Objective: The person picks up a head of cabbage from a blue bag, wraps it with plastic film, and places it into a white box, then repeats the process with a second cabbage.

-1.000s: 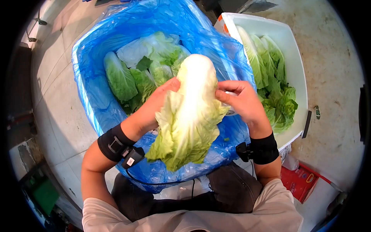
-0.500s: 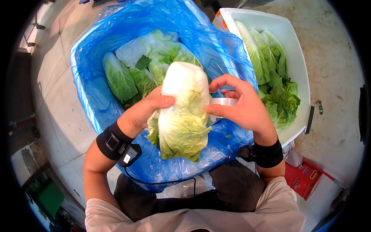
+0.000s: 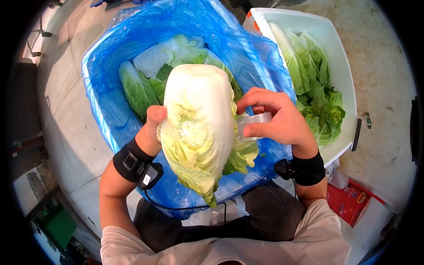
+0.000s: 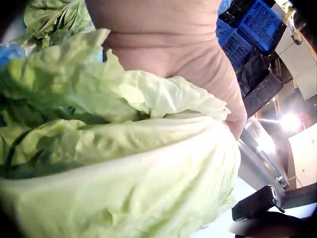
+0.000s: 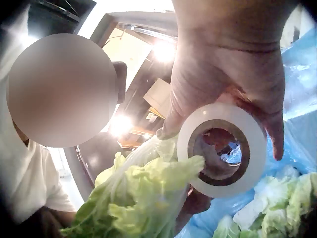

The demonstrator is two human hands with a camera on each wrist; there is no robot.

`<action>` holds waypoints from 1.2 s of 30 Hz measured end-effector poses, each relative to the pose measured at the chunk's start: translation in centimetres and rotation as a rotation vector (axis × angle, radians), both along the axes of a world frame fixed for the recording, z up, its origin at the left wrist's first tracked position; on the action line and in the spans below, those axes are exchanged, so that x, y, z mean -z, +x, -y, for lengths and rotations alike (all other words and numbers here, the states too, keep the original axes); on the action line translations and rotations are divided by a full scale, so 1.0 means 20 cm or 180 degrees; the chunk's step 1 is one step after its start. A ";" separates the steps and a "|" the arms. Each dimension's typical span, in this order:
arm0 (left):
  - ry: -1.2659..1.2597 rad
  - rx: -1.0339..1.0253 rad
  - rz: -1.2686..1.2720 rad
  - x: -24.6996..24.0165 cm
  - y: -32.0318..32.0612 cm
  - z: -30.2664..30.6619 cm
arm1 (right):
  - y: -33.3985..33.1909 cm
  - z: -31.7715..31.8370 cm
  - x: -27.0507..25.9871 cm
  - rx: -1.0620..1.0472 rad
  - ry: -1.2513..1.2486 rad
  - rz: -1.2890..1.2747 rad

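A large napa cabbage (image 3: 198,123) is held over the blue-lined bin in the head view, its white base pointing away from the body. The left hand (image 3: 153,126) grips its left side, thumb on top, the other fingers hidden beneath. At the cabbage's right side the right hand (image 3: 276,117) holds a roll of clear tape (image 3: 254,126) between curled fingers and thumb. In the right wrist view the roll (image 5: 255,148) shows its round side, with a leaf (image 5: 143,183) against it. The left wrist view shows leaves (image 4: 124,173) close below the left hand (image 4: 173,54).
Several cabbages (image 3: 137,90) lie in the bin lined with blue plastic (image 3: 99,95). To its right stands a white foam box (image 3: 346,95) with more cabbages (image 3: 289,57). A red bag (image 3: 346,205) lies on the floor at the lower right.
The cabbage has turned over and shifted left and nearer the camera. The left hand has moved left with it. The right hand's tape roll has come into fuller view beside the cabbage.
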State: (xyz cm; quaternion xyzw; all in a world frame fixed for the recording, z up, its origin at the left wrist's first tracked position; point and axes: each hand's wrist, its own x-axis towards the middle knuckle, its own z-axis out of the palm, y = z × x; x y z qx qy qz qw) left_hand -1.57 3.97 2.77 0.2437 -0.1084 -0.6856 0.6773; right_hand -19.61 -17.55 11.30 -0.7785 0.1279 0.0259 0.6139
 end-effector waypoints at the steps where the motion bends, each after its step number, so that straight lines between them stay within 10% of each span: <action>1: 0.0012 0.0004 -0.0003 -0.01 0.00 0.00 | 0.00 0.01 -0.01 -0.0083 0.0016 0.0045; 19: -0.0428 -0.0031 -0.0165 0.05 -0.04 -0.06 | 0.07 -0.09 0.07 -0.0527 -0.0121 0.0256; 28: -0.0456 -0.0106 -0.0764 0.00 -0.03 0.09 | -0.03 -0.02 0.27 0.0207 0.1423 -0.0588; 31: 0.0790 -0.0324 0.1039 -0.12 0.00 0.11 | -0.04 -0.02 0.29 0.0581 0.1750 -0.0318; 36: 0.0788 -0.0316 0.0859 -0.09 0.05 0.14 | -0.01 0.03 0.25 0.1060 0.1499 -0.0433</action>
